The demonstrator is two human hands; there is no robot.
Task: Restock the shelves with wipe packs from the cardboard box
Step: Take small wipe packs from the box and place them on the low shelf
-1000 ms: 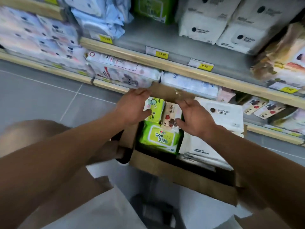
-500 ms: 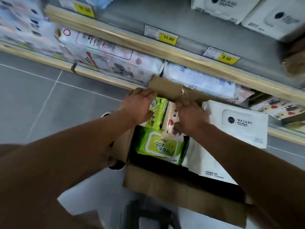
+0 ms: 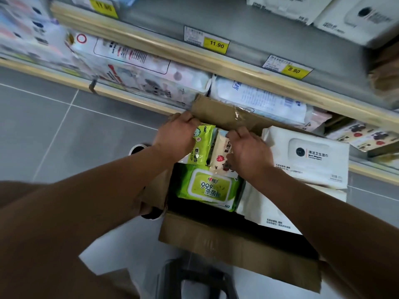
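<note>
Wipe packs (image 3: 206,186) behind, seemingly, box flap (image 3: 224,114)

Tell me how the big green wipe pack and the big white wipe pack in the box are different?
The green pack is bright green with a lighter lid label reading 999; the white pack is plain white with a black dot on its lid. The white pack looks larger. The green pack lies lower in the cardboard box; the white one sits higher. Both are soft packs, face up.

Grey tiled floor (image 3: 54,117) spreads left of the hands; yellow price tags (image 3: 216,45) hang above them; a dark stool (image 3: 194,279) stands below.
</note>
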